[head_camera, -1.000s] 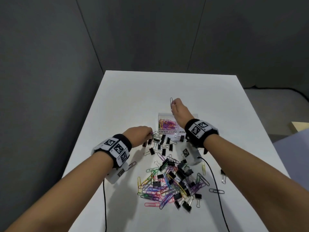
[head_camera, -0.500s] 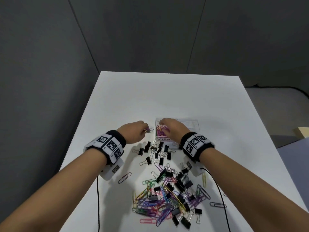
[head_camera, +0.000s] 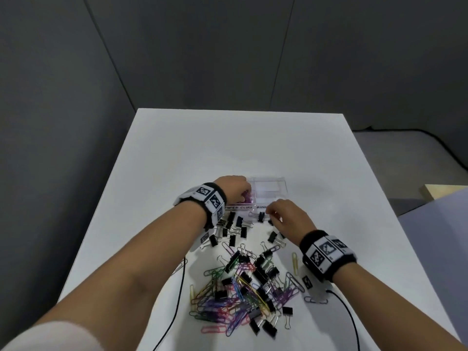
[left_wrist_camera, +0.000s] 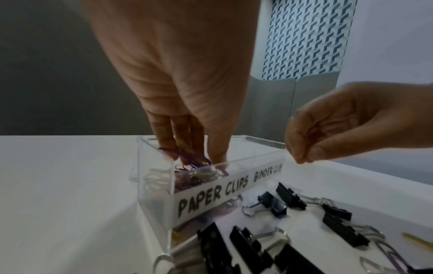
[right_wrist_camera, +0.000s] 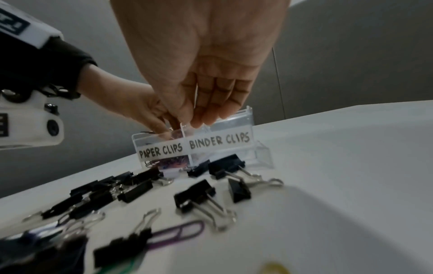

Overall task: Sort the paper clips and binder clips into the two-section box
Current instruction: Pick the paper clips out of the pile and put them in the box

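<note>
Clear two-section box [head_camera: 268,191] standing mid tabletop [head_camera: 253,148], labels facing the near side, so each kind gets matched to its compartment at a glance; left compartment, marked PAPER CLIPS, already part filled with coloured paper clips [left_wrist_camera: 187,178]; right compartment, marked BINDER CLIPS, seemingly bare. Left hand [head_camera: 234,190] dipped fingers-down into the left compartment, grip pinched together on a small bundle of coloured clips [left_wrist_camera: 191,154], probably about to release there. Right hand [head_camera: 286,216] hovering just near of the box, fingers loosely curled, apparently holding nothing. Black binder clips [right_wrist_camera: 196,196] strewn near the box; mixed pile [head_camera: 243,292] nearer still, unsorted.
</note>
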The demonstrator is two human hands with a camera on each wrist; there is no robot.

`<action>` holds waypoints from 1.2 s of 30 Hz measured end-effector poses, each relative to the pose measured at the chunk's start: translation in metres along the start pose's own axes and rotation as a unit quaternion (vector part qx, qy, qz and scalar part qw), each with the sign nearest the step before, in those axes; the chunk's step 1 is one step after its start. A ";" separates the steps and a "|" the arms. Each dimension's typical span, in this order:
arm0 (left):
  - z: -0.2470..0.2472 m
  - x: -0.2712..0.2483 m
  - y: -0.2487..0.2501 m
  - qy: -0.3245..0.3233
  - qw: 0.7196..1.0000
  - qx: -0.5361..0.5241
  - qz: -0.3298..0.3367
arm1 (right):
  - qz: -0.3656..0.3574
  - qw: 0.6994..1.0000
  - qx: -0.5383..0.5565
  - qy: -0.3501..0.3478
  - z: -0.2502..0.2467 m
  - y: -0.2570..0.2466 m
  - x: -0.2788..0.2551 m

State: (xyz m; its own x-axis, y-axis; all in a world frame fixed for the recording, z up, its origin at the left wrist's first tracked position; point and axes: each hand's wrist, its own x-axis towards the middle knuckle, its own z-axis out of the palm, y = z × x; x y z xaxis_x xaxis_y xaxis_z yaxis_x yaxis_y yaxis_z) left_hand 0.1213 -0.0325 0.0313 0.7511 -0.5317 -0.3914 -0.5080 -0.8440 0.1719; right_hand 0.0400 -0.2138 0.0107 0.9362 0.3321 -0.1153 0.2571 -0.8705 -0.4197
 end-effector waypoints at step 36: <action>0.122 -0.141 0.034 0.080 0.957 -0.230 -0.160 | 0.133 0.979 -0.059 -0.139 0.031 0.005 -0.103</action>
State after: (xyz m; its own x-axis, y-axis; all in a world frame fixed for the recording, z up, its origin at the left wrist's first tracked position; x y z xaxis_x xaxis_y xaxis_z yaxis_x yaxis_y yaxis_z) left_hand -0.0533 0.0228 -0.0174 0.9106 -0.2133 -0.3539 -0.0295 -0.8877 0.4594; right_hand -0.0623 -0.2411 -0.0079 0.8766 0.1590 -0.4542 0.0538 -0.9703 -0.2358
